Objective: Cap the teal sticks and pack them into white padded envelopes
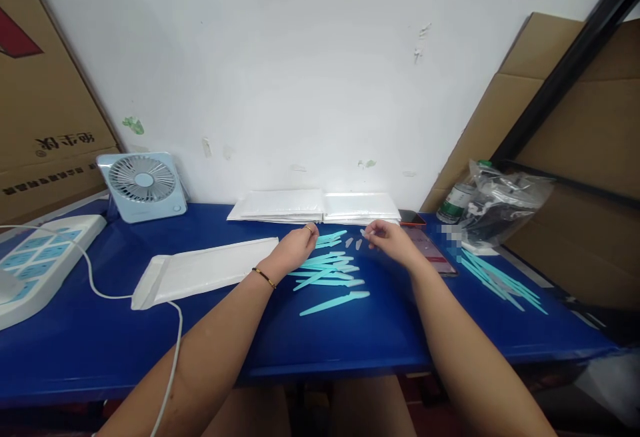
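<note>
A loose heap of several thin turquoise plastic sticks with clear caps (327, 270) lies on the blue table (350, 343). My left hand (296, 247), with a ring and a bracelet, rests on the heap's left edge, its fingers curled over the sticks. My right hand (387, 237) hovers just right of the heap and pinches a small clear cap (364, 232) between its fingertips. Two more clear caps (353, 243) lie between the hands. A single capped stick (334, 303) lies apart, nearer to me.
A white padded envelope (200, 273) lies left of my left hand. Stacked white envelopes (315, 205) sit by the wall. A small blue fan (143, 185), a white power strip (35, 260) and its cable (173, 350) stand left. Right: a phone (433, 250), more turquoise sticks (500, 281), a plastic bag (500, 200).
</note>
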A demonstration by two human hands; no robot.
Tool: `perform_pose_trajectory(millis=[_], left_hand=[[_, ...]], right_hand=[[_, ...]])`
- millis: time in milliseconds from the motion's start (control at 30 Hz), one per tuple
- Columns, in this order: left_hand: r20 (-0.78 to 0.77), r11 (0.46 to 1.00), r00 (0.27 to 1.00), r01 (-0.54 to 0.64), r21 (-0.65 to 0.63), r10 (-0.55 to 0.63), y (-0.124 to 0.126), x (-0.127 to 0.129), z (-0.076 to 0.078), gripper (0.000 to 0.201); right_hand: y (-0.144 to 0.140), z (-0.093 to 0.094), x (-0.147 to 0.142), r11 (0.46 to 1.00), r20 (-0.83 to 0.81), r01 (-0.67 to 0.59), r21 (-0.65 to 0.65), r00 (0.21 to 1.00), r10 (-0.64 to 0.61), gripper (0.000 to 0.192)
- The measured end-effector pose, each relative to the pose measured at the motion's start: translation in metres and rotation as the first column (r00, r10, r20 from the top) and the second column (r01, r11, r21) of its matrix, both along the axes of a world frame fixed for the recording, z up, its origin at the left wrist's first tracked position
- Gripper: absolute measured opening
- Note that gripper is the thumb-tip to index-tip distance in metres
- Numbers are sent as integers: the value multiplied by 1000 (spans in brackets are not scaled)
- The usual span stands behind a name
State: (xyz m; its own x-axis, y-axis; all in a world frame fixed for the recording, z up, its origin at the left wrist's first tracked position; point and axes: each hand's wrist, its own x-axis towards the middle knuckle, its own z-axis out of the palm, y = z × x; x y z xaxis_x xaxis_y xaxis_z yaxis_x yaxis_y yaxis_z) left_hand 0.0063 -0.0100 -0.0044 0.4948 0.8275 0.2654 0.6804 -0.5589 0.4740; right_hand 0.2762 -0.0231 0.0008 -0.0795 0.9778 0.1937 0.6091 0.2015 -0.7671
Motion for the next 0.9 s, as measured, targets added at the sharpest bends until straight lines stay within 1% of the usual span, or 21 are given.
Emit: perform_pose_trajectory(millis=[67,100,233,300,400,500,733,833,900], left_hand=[[24,1000,1000,17,1,-17,0,0,-1,25],[26,1000,1000,17,2,-17,0,0,-1,25],[18,1000,1000,3,-4,-2,-1,0,1,24],[26,1000,1000,7,-7,-7,-1,0,2,24],[34,1000,999,5,-6,-5,-2,0,2,24],[40,1000,999,5,-6,-5,-1,0,1,23],[33,1000,999,19,17,-20,0,2,0,20],[44,999,998,48,-18,-47,-4,5,3,20],[48,996,997,71,-58,-68,-8,6,5,21]], right_hand=[[-3,5,-7,997,-173,-64,46,982,71,27],[-4,7,-10,995,-228,-75,65,970,88,30],[-8,11,-15,994,-324,-21,103,945,53,36],[-8,12,-14,997,-388,-18,80,920,48,38],[-8,10,-15,997,-492,-78,-3,868,66,40],[-7,8,-19,992,-511,-116,-59,857,69,37],[-6,1,-28,981,-520,-173,-92,848,101,37],[-7,-1,-31,969,-483,-219,-112,864,140,36],[-9,-1,-32,955,-426,-265,-135,886,185,35]])
